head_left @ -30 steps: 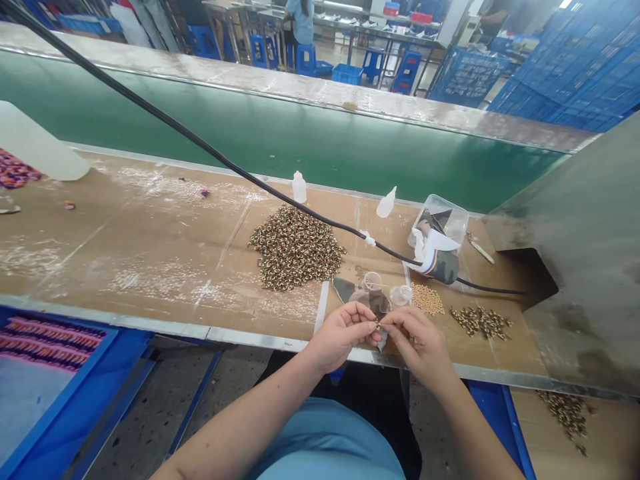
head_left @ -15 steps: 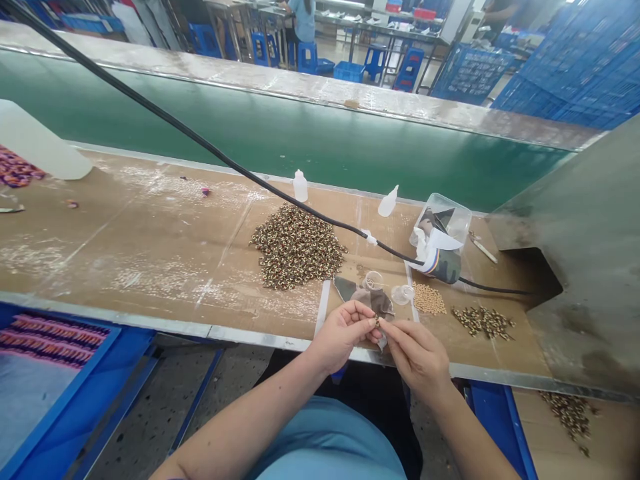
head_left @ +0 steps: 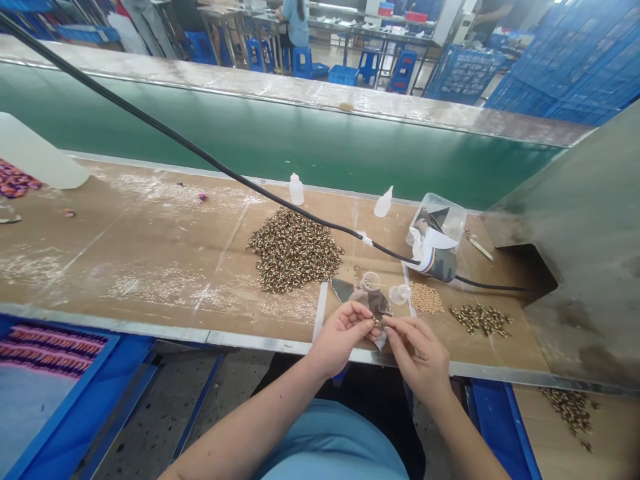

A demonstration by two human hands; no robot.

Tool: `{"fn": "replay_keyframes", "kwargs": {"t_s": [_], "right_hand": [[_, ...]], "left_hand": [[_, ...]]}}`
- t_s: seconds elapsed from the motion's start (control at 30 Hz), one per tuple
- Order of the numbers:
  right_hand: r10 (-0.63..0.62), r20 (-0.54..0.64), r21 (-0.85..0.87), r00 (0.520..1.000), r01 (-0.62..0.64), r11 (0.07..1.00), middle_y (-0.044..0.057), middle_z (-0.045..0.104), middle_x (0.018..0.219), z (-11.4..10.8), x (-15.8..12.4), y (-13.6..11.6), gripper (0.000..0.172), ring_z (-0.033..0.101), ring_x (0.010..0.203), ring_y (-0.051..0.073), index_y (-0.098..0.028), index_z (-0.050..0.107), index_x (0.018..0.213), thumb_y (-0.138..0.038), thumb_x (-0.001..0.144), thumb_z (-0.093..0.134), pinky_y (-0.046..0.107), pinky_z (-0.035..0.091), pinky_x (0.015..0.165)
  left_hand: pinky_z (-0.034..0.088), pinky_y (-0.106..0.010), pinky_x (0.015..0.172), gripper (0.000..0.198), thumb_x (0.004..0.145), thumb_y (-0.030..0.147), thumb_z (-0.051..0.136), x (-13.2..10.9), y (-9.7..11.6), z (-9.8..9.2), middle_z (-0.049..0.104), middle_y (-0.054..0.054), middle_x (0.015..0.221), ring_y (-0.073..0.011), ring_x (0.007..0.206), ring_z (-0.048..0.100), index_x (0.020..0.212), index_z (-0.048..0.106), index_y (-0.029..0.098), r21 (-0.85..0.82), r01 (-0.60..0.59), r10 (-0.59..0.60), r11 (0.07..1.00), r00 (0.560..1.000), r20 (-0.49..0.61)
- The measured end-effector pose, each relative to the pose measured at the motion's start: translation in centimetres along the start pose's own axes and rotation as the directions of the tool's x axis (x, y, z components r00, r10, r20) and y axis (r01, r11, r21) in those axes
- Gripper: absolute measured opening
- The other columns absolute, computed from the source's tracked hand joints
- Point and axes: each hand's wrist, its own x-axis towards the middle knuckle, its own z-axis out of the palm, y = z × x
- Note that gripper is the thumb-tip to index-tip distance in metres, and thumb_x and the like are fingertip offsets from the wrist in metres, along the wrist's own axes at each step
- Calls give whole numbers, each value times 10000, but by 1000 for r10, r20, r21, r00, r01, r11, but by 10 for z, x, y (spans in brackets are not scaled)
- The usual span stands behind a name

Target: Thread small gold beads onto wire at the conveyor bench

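My left hand (head_left: 345,333) pinches a small gold-and-dark piece (head_left: 376,322) between thumb and fingers. The piece is partly hidden by the fingertips. Just to its right, my right hand (head_left: 420,353) has its thumb and index finger slightly apart, and I see nothing between them. Under and beyond both hands lies a camouflage cloth (head_left: 345,289). Two small clear cups stand near it: one cup (head_left: 370,281) has a thin stick across it, the other cup (head_left: 400,294) sits to its right. Ahead is a large heap of similar small curled pieces (head_left: 295,250).
Pale round beads (head_left: 426,298) and a smaller pile of pieces (head_left: 481,320) lie to the right. A black cable (head_left: 225,170) crosses above the bench to a camouflage-wrapped bundle (head_left: 443,263) beside a clear box (head_left: 450,213). Two white squeeze bottles (head_left: 296,190) stand along the back. A metal housing (head_left: 590,267) bounds the right.
My right fingertips have drawn back slightly from the piece in my left hand and parted a little. The left hand keeps its pinch. The camera view has shifted slightly.
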Motion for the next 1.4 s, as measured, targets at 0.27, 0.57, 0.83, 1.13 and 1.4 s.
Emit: {"fn": "replay_keyframes", "kwargs": {"t_s": [0.27, 0.57, 0.83, 1.13, 1.4], "right_hand": [[30, -90, 8, 995, -30, 1000, 42, 652, 838, 11, -9, -5, 139, 648, 692, 110, -202, 676, 934, -184, 843, 571, 201, 545, 610], [-116, -83, -139, 990, 104, 985, 37, 673, 859, 10, -8, -3, 191, 649, 745, 121, -223, 664, 984, -137, 845, 565, 229, 538, 680], [-140, -96, -102, 986, 130, 986, 31, 678, 833, 7, -10, -1, 154, 653, 733, 120, -209, 666, 923, -117, 822, 596, 220, 533, 679], [-111, -86, -61, 990, 106, 993, 31, 672, 848, 9, -13, 2, 157, 649, 765, 127, -213, 655, 925, -112, 826, 584, 229, 525, 703], [177, -142, -105, 974, -193, 976, 24, 659, 778, -9, -13, 19, 151, 614, 659, 118, -206, 650, 792, -268, 865, 533, 218, 492, 580]], "left_hand": [[505, -249, 645, 326, 631, 368, 774, -1, -5, -1, 629, 11, 609, -100, 596, 599, 732, 554, 149, 116, -59, 59, 992, 998, 8], [510, -253, 675, 288, 648, 342, 766, -2, -6, 0, 667, -5, 664, -102, 623, 617, 722, 565, 149, 136, -88, 86, 987, 996, 21], [525, -288, 743, 274, 670, 360, 750, -3, -13, -2, 725, -59, 827, -134, 723, 658, 718, 573, 156, 148, -180, 176, 972, 984, 37], [537, -285, 724, 282, 678, 374, 738, -2, -12, -3, 725, -61, 811, -129, 698, 655, 716, 564, 157, 185, -174, 168, 967, 985, 45], [550, -298, 759, 324, 684, 299, 725, -5, -9, 0, 692, -63, 948, -165, 833, 670, 938, 560, 183, 325, -100, 108, 940, 994, -6]]}}
